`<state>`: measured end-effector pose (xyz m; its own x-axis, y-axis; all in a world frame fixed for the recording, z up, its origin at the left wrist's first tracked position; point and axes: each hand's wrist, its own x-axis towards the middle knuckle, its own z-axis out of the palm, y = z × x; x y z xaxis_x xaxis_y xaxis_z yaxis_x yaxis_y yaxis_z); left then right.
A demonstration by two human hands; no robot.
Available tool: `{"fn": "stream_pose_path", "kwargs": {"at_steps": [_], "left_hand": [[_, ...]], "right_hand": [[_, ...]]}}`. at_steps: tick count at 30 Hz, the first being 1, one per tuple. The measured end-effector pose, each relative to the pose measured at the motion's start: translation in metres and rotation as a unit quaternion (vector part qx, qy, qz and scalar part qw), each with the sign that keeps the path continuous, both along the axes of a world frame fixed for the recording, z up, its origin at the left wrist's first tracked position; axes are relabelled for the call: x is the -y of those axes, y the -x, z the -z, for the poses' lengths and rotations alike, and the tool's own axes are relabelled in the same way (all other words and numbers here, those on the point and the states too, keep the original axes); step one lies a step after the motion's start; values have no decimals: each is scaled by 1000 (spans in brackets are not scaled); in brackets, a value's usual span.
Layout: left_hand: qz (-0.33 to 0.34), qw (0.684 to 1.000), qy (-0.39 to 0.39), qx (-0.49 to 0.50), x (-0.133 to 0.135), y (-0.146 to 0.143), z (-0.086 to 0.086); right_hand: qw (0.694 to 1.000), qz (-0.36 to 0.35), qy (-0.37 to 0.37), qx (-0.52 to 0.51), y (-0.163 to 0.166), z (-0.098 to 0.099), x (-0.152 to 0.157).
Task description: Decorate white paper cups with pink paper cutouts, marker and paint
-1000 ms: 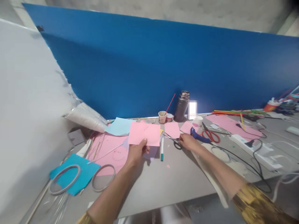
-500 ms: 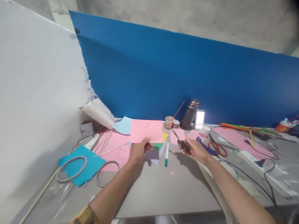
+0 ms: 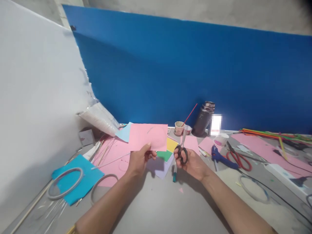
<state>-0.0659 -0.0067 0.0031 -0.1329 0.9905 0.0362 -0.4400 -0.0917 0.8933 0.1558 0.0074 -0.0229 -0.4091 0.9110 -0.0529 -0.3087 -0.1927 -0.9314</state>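
Observation:
My left hand (image 3: pixel 141 159) pinches the lower edge of a pink sheet of paper (image 3: pixel 148 137) and holds it up above the table. A faint curved line shows on the sheet. In my right hand (image 3: pixel 192 162) is a pair of scissors (image 3: pixel 182 149) with black handles, its blades pointing up and away from me. The scissors are apart from the sheet, to its right. Under my hands lie yellow paper (image 3: pixel 172 144), green paper (image 3: pixel 163 156) and lilac paper (image 3: pixel 161 170). A marker with a teal end (image 3: pixel 174 176) lies just below the scissors, partly covered by my right hand.
To the left, a grey ring (image 3: pixel 65 183) rests on blue felt-like sheets (image 3: pixel 91 174). A dark flask (image 3: pixel 203 120) and a paper cup (image 3: pixel 179 128) stand at the back. On the right lie a blue glue gun (image 3: pixel 223 158), red-handled scissors (image 3: pixel 240 161) and a white power strip (image 3: pixel 280 175).
My right hand has turned the scissors more upright and brought them closer to the pink sheet. The sheet stays in my left hand. The view has shifted slightly.

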Motion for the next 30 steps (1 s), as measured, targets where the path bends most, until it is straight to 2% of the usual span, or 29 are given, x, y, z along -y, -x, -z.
{"fn": "stream_pose_path", "kwargs": {"at_steps": [6, 13, 22, 30], "left_hand": [[9, 1000, 23, -14, 0, 1, 7], [36, 998, 34, -30, 6, -4, 7], [47, 997, 45, -39, 7, -5, 10], [47, 997, 46, -48, 6, -3, 10]], "right_hand": [[990, 27, -71, 115, 7, 2, 5], [975, 37, -93, 198, 17, 4, 13], [979, 44, -63, 191, 20, 3, 14], [977, 43, -59, 198, 17, 12, 12]]}}
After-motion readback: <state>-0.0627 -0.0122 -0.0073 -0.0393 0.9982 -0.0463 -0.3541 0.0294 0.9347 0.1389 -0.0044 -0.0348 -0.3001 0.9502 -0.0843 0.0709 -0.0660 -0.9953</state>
